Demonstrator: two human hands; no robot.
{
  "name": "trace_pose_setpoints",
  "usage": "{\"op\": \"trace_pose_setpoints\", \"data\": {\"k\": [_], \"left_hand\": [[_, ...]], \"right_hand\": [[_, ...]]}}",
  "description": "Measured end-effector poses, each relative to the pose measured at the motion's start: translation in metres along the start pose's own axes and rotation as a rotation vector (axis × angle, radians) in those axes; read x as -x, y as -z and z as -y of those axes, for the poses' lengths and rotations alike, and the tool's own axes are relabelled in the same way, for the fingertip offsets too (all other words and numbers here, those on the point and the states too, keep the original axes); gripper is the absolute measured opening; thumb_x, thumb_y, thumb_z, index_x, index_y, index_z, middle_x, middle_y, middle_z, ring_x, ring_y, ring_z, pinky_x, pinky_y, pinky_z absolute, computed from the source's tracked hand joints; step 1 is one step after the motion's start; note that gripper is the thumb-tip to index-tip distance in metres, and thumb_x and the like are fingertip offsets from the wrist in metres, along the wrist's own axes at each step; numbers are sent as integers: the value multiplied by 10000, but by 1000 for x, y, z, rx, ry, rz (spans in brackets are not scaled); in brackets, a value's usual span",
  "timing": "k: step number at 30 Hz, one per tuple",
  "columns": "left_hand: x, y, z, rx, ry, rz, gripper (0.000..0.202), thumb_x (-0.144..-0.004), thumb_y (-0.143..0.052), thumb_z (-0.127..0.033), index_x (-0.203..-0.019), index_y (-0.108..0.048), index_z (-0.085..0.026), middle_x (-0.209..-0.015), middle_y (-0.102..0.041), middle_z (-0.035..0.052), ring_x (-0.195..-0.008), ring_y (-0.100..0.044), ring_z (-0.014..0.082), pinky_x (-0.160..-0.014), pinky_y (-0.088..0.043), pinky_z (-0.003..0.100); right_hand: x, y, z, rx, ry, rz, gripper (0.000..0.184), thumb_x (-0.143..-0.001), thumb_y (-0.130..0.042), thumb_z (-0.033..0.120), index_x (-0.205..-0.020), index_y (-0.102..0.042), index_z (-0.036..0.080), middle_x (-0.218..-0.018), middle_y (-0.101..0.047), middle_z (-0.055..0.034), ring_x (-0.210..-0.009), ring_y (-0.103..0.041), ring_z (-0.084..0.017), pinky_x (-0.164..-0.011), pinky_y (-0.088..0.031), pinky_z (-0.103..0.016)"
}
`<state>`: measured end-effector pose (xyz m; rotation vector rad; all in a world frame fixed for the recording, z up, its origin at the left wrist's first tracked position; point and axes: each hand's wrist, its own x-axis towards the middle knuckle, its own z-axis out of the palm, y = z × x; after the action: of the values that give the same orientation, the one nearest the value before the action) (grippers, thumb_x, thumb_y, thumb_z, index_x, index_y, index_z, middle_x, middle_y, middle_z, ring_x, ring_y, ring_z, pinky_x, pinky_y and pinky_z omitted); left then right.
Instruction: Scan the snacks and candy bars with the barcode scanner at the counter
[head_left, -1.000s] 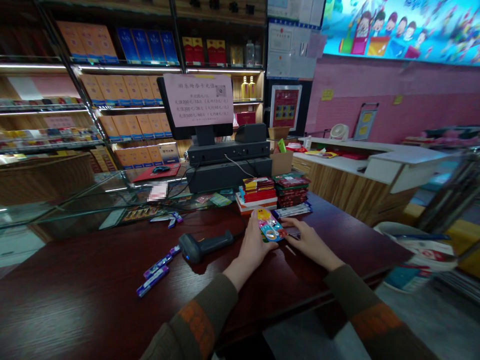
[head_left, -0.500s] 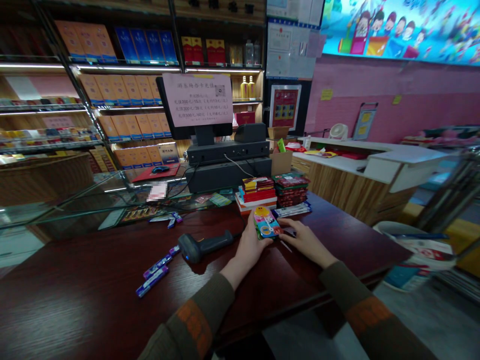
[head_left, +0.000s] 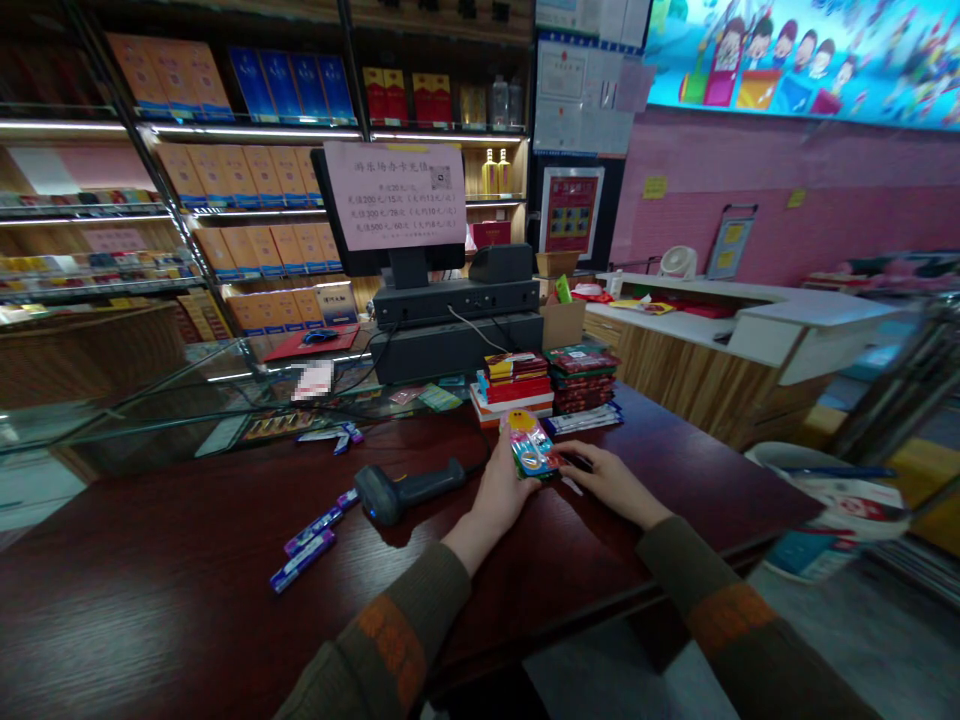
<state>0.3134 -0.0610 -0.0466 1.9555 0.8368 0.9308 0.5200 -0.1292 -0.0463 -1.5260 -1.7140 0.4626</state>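
Above the dark wooden counter (head_left: 195, 590), a small stack of colourful, shiny packets (head_left: 530, 448) with a yellow round figure on top is held up. My left hand (head_left: 501, 482) is closed around the left side and lower edge of it. At the lower right corner, the fingers of my right hand (head_left: 606, 482) pinch the packets' edge. A black barcode scanner (head_left: 409, 490) lies to the left of my left hand. Further left are a few purple-and-blue stick packs (head_left: 304, 560). What lies under the top packet is mostly hidden.
Behind my hands stand a pile of red and yellow packets (head_left: 517, 385) and a pile of dark red packets (head_left: 583, 380), with blue-white sachets (head_left: 585, 418) in front. A cash register (head_left: 457, 340) is at the back. A white bin (head_left: 810, 540) stands right of the counter.
The stack of packets has tilted slightly, and its top face catches more glare. My right hand has shifted slightly, its fingers drawn closer to the packets' corner. My left hand keeps its hold.
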Motion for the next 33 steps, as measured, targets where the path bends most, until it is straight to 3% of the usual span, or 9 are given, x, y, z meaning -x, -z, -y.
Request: {"op": "trace_pose_setpoints", "data": {"k": [5,16,25,33], "left_hand": [[0,1,4,-13,-11,16,1070,-661,-757,-67,-1574,-208,-166,-1514,-484,184,-1404,-473,288,-1167,-365,448],[0,1,13,-51,-77,-20,936,-688,-656,-4,-1537,-320,-208,-1548,-457,153,-1437,-436,280,-1215,-303,486],[2,9,4,-57,-47,7,968,-652,-708,-23,-1529,-331,-185,-1541,-458,170,-1420,-454,290,-1206,-326,476],[4,20,-8,-31,-109,-5,991,-638,-689,0,-1538,-326,-200,-1553,-450,144,-1449,-417,285,-1232,-288,473]], "right_hand": [[0,-3,4,-59,18,16,315,-896,-590,383,-1165,-670,240,-1179,-737,-49,-1087,-685,-226,-1031,-502,-403],[-1,-6,7,33,21,-18,313,-893,-585,414,-1143,-676,249,-1138,-743,-48,-1069,-687,-240,-1004,-521,-419],[1,-4,5,80,34,-61,401,-833,-629,329,-1224,-650,241,-1217,-719,-59,-1118,-676,-249,-1046,-501,-432],[-1,0,0,184,-11,-172,476,-829,-512,222,-1285,-644,254,-1242,-708,-62,-1075,-684,-239,-1000,-527,-434]]}}
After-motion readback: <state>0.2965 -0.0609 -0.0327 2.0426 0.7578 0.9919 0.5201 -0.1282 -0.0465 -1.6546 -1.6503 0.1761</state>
